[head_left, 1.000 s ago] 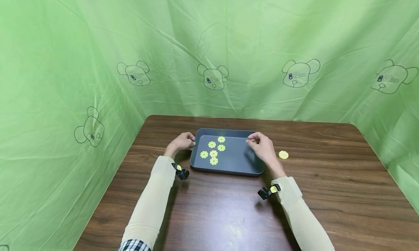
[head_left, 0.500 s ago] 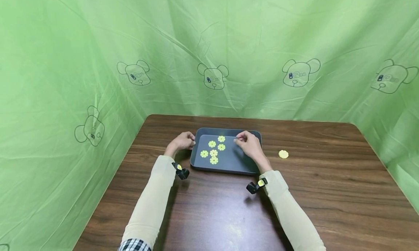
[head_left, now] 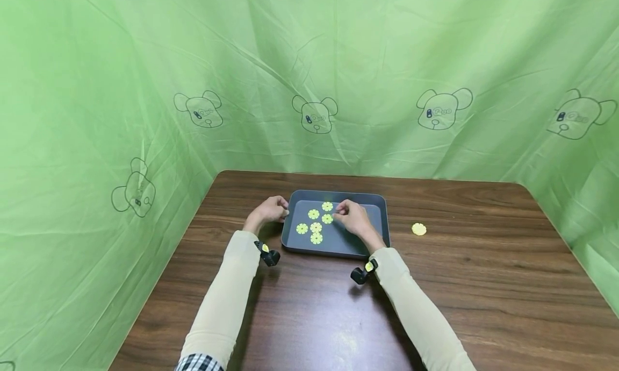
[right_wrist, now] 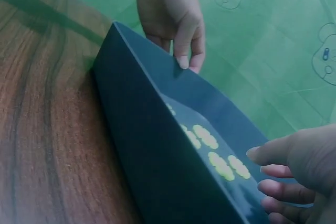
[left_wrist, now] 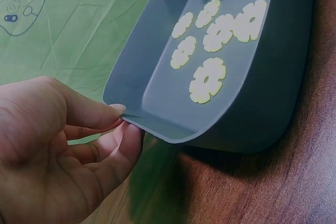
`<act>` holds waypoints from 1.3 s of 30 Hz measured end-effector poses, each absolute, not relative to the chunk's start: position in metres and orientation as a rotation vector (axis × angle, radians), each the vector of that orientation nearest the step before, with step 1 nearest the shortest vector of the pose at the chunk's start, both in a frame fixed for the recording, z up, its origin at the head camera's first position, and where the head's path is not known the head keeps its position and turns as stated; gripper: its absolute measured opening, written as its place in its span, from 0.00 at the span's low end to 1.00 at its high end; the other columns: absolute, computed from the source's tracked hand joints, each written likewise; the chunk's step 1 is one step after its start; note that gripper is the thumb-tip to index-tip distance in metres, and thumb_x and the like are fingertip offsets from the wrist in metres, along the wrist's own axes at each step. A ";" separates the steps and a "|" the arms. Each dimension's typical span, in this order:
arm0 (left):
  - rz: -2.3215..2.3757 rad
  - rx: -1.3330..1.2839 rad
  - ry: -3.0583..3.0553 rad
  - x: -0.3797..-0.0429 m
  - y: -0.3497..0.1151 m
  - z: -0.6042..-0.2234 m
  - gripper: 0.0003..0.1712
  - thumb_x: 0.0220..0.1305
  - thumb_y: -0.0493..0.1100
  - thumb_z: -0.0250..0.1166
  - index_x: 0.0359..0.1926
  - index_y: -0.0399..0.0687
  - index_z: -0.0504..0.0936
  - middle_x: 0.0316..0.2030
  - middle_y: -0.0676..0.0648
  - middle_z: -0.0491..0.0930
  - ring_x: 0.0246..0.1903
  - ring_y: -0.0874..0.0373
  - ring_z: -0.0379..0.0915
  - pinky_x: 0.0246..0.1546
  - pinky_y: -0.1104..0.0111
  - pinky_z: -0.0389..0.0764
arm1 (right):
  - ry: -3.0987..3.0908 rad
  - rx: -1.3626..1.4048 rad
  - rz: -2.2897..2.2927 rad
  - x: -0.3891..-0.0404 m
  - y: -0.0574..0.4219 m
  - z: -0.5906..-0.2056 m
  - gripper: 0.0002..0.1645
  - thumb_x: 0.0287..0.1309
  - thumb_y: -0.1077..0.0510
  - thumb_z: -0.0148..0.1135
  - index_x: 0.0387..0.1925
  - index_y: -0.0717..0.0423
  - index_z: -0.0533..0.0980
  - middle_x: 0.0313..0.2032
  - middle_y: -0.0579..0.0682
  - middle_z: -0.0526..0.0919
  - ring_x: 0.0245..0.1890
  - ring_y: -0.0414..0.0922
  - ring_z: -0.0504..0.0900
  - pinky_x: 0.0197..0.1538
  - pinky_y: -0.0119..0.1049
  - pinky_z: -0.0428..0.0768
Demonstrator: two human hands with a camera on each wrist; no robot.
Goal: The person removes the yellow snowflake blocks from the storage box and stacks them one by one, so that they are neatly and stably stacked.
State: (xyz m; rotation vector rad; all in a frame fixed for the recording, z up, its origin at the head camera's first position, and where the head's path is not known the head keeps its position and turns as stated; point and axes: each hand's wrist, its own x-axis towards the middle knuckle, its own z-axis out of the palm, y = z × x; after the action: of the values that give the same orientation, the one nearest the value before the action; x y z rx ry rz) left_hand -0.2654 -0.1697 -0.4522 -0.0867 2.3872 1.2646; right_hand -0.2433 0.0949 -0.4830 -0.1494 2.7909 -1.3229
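A dark grey rectangular tray (head_left: pixel 348 247) lies on the wooden table. Several thin yellow flower-shaped pieces (head_left: pixel 316 227), each with a small centre hole, lie flat in its left half. My left hand (head_left: pixel 271 209) pinches the tray's left rim between thumb and fingers, as the left wrist view (left_wrist: pixel 79 135) shows up close. Over the tray floor, my right hand (head_left: pixel 354 218) hovers with fingertips right beside the nearest yellow flower piece (head_left: pixel 326 219). In the right wrist view its thumb and loosely bent fingers stand apart, nothing showing between them.
To the right of the tray, a pale yellow scalloped disc (head_left: pixel 418 229) lies on the table (head_left: pixel 483 263). A green cloth (head_left: pixel 377 54) with bear-head outlines hangs behind and at the sides. Each wrist wears a small black camera (head_left: pixel 359 276).
My right hand has moved left across the tray, from near its right edge to beside the flower pieces. The left hand, tray and pieces have stayed put.
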 end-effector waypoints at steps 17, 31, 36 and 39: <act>1.281 -0.071 2.390 -0.265 -0.168 -0.453 0.14 0.63 0.30 0.56 0.50 0.29 0.70 0.37 0.43 0.71 0.34 0.56 0.73 0.39 0.66 0.83 | 2.927 -0.182 -0.963 -0.246 0.078 -0.492 0.19 0.47 0.49 0.73 0.41 0.50 0.81 0.43 0.52 0.79 0.50 0.55 0.73 0.54 0.52 0.70; 1.272 -0.076 2.402 -0.261 -0.166 -0.452 0.13 0.64 0.30 0.55 0.49 0.31 0.70 0.39 0.43 0.71 0.36 0.55 0.73 0.41 0.65 0.82 | 2.794 -0.147 -1.179 -0.244 0.089 -0.485 0.07 0.50 0.55 0.70 0.28 0.54 0.80 0.29 0.48 0.81 0.33 0.46 0.76 0.43 0.39 0.75; 1.268 -0.075 2.413 -0.262 -0.167 -0.452 0.11 0.64 0.30 0.55 0.47 0.32 0.71 0.38 0.43 0.71 0.36 0.55 0.73 0.42 0.63 0.83 | 2.721 -0.129 -1.265 -0.241 0.098 -0.482 0.08 0.57 0.54 0.65 0.29 0.55 0.81 0.27 0.47 0.81 0.27 0.41 0.74 0.33 0.32 0.73; 1.262 -0.074 2.418 -0.262 -0.168 -0.453 0.09 0.64 0.30 0.55 0.45 0.33 0.71 0.38 0.43 0.71 0.35 0.55 0.73 0.41 0.64 0.83 | 2.626 -0.092 -1.363 -0.240 0.104 -0.479 0.10 0.58 0.53 0.65 0.32 0.56 0.82 0.29 0.50 0.81 0.25 0.40 0.73 0.29 0.31 0.71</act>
State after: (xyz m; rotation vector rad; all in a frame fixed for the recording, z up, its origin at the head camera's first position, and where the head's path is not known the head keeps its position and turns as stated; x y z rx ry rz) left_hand -0.2623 -0.1675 -0.4529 -0.0737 2.4182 1.2620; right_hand -0.2395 0.1037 -0.4791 -0.0918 2.6257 -1.3630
